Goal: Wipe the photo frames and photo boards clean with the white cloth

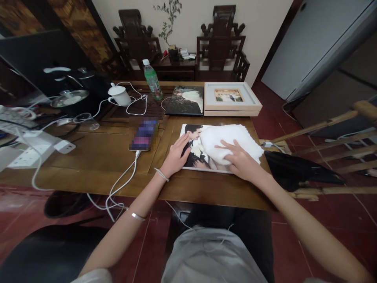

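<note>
A large photo print point(194, 146) of a couple lies flat on the wooden table point(118, 157) in front of me. My left hand point(176, 154) rests flat on the print's left edge, fingers stretched out. My right hand point(239, 160) presses a white folded cloth point(228, 138) onto the right part of the print, fingers spread over the cloth.
A phone point(144, 134) on a white charging cable lies left of the print. Behind it are a dark photo print point(185, 100), a framed picture point(231, 98), a green bottle point(152, 80) and a white kettle point(119, 94). Power strips point(32, 151) sit at the left; a black cloth point(294, 169) lies at the right.
</note>
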Demonstrator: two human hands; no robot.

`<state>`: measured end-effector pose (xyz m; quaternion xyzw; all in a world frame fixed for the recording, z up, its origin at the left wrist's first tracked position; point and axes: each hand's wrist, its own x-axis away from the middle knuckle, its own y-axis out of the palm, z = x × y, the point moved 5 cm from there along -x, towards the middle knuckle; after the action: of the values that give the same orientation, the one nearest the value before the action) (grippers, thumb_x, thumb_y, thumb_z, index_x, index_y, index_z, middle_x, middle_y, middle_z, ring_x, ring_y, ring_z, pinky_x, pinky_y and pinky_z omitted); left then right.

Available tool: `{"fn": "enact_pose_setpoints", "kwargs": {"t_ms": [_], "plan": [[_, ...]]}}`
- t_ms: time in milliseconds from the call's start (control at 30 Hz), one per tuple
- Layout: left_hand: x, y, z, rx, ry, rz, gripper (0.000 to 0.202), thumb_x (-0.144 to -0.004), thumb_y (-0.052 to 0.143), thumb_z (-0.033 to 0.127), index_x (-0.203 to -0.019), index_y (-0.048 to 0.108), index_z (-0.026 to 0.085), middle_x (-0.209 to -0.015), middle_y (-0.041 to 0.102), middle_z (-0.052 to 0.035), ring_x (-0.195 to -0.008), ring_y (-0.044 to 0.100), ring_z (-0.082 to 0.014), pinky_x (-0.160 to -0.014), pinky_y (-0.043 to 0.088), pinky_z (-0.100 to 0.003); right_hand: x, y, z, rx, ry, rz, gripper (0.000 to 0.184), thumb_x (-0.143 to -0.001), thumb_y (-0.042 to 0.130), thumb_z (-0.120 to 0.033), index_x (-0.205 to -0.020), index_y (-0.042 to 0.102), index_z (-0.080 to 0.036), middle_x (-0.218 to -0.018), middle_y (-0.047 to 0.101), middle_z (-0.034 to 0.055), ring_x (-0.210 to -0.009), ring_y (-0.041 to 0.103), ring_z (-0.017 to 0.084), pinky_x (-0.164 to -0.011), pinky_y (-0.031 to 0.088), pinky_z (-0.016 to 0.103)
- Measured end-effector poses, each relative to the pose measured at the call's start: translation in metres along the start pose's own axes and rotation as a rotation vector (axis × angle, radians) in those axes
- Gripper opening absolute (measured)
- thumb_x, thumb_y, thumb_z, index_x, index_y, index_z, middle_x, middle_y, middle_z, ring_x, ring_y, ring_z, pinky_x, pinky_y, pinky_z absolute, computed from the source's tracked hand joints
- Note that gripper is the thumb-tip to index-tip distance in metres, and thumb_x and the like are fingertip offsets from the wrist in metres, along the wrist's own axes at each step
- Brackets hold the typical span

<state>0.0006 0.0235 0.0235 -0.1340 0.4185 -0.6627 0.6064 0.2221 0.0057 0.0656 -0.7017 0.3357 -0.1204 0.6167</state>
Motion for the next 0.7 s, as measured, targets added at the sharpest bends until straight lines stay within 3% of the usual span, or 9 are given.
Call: {"fn": "enact_pose_setpoints", "kwargs": {"t_ms": [233, 567, 700], "plan": [[0.000, 0.000, 0.000, 0.003, 0.010, 0.000, 0.048, -0.094, 0.041, 0.028, -0.142, 0.038, 0.021, -0.151, 0.035, -0.0081, -0.140, 0.029, -0.0227, -0.114, 0.026, -0.048, -0.011, 0.001, 0.016, 0.102, 0.096, 0.021, 0.034, -0.062, 0.043, 0.004, -0.076, 0.069, -0.015, -0.135, 0.053, 0.0143, -0.134, 0.035, 0.035, -0.106, 0.025, 0.067], [0.001, 0.000, 0.001, -0.017, -0.005, -0.007, 0.048, -0.094, 0.040, 0.028, -0.141, 0.038, 0.020, -0.151, 0.035, -0.0087, -0.140, 0.029, -0.0215, -0.114, 0.026, -0.047, 0.033, -0.001, -0.049, 0.161, -0.008, -0.029, 0.034, -0.064, 0.045, 0.005, -0.077, 0.070, -0.014, -0.137, 0.051, 0.0152, -0.133, 0.034, 0.041, -0.101, 0.028, 0.072], [0.001, -0.001, 0.002, -0.016, 0.002, -0.003, 0.048, -0.094, 0.041, 0.028, -0.141, 0.039, 0.019, -0.150, 0.036, -0.0097, -0.140, 0.029, -0.0219, -0.114, 0.026, -0.047, 0.039, -0.003, -0.052, 0.108, -0.002, -0.050, 0.036, -0.062, 0.044, 0.006, -0.076, 0.070, -0.015, -0.137, 0.052, 0.0134, -0.133, 0.035, 0.038, -0.102, 0.030, 0.070]]}}
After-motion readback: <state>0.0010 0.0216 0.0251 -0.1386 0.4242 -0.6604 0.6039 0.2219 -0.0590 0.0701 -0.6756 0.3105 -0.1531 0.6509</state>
